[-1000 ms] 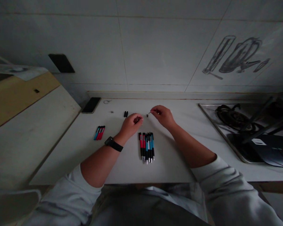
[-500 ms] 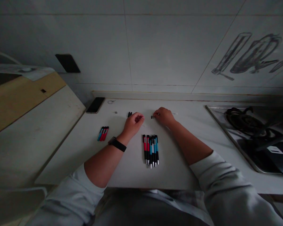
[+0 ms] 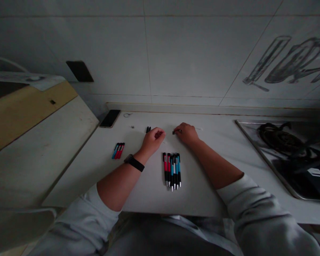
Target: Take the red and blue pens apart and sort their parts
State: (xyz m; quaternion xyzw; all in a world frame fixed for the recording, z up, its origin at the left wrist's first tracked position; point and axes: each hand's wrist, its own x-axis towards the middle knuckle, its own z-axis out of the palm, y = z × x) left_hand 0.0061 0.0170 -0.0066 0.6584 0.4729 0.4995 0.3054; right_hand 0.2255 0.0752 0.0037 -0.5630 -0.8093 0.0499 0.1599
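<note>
My left hand (image 3: 153, 138) is curled closed over the counter; what it holds, if anything, is hidden. Its fingers lie just right of some small black pieces (image 3: 148, 129). My right hand (image 3: 187, 133) rests on the counter with fingertips pinched at a tiny dark piece (image 3: 174, 132), too small to name. Between my forearms lies a row of several assembled pens (image 3: 172, 170), red, blue and white with black grips. Farther left are some short red and blue pen barrels (image 3: 118, 151). Small metallic bits (image 3: 132, 127) sit behind them.
A phone (image 3: 110, 118) lies at the counter's back left, beside a thin ring-shaped item (image 3: 127, 115). A gas stove (image 3: 282, 142) takes up the right side. A pale board or box (image 3: 42, 138) stands at the left. The tiled wall (image 3: 181, 60) rises behind.
My right fingertips have closed in on the tiny dark piece, where more than one showed beside them before. My left hand stays curled. The whole view has shifted slightly.
</note>
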